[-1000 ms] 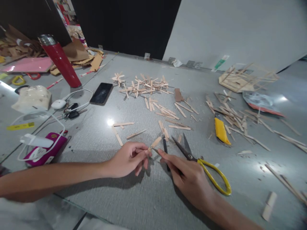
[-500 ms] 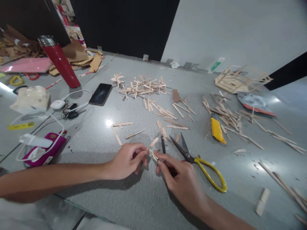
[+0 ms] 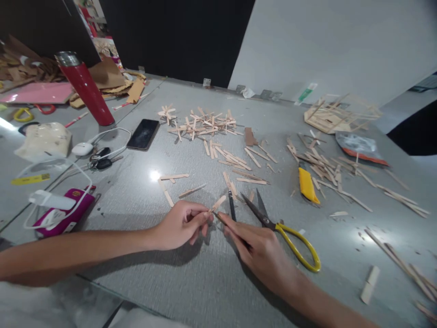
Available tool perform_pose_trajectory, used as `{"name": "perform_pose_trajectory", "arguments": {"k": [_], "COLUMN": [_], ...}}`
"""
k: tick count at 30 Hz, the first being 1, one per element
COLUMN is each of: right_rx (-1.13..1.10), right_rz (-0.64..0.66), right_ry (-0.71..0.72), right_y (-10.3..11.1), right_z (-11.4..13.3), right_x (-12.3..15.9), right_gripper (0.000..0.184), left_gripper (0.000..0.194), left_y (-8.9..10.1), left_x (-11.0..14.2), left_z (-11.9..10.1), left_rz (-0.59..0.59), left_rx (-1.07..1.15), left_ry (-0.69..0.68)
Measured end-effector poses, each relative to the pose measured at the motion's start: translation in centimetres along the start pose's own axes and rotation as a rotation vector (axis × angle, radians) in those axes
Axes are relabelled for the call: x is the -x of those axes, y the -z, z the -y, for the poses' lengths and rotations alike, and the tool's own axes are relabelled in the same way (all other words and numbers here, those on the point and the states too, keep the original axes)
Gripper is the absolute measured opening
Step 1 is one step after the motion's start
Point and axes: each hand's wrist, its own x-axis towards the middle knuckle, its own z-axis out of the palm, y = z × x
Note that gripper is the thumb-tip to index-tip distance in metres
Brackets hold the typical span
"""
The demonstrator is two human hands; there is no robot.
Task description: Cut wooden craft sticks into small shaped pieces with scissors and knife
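Fingertips of my left hand (image 3: 180,225) pinch a short wooden craft stick (image 3: 219,202), whose rounded end points up and away. My right hand (image 3: 259,246) is closed on a slim, narrow piece (image 3: 218,217) with its dark tip at the stick, close to my left fingertips. Its kind is not clear, as my fingers cover most of it. A black pen-like tool (image 3: 231,205) lies just beyond my right hand. Beside that hand rest scissors (image 3: 273,225) with yellow handles, their blades apart.
Loose craft sticks (image 3: 205,125) lie in piles at the middle and right. A yellow-handled cutter (image 3: 307,184), a stick frame (image 3: 337,116) and a plastic bag (image 3: 360,146) are to the right. At left stand a red bottle (image 3: 85,91), a phone (image 3: 143,134) and a purple pouch (image 3: 80,205).
The narrow piece in my right hand has turned and its tip has come up against the stick by my left fingers. My left hand keeps its pinch.
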Motion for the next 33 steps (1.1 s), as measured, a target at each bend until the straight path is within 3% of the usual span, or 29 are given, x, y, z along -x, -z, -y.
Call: {"name": "perform_pose_trajectory", "arguments": {"k": [12, 22, 29, 31, 33], "right_rx": [0.274, 0.600, 0.477, 0.430, 0.324], "right_rz": [0.022, -0.004, -0.165, -0.220, -0.309], "right_ry": [0.290, 0.531, 0.406, 0.365, 0.189], "right_y": [1.2, 2.1, 1.0, 0.7, 0.5], "right_z": [-1.6, -2.3, -3.2, -3.0, -2.3], "right_x": [-0.2, -0.1, 0.0, 0.0, -0.2], "right_gripper": [0.055, 0.052, 0.065, 0.059, 0.047], "left_gripper": [0.040, 0.037, 0.029, 0.026, 0.026], "left_y": [0.3, 0.2, 0.0, -0.1, -0.1], "left_x": [0.1, 0.0, 0.1, 0.2, 0.3], "left_z": [0.3, 0.2, 0.5, 0.6, 0.6], "left_rz": [0.023, 0.036, 0.015, 0.005, 0.011], "left_rx": [0.053, 0.026, 0.084, 0.101, 0.098], "left_ry": [-0.004, 0.013, 0.000, 0.004, -0.007]}}
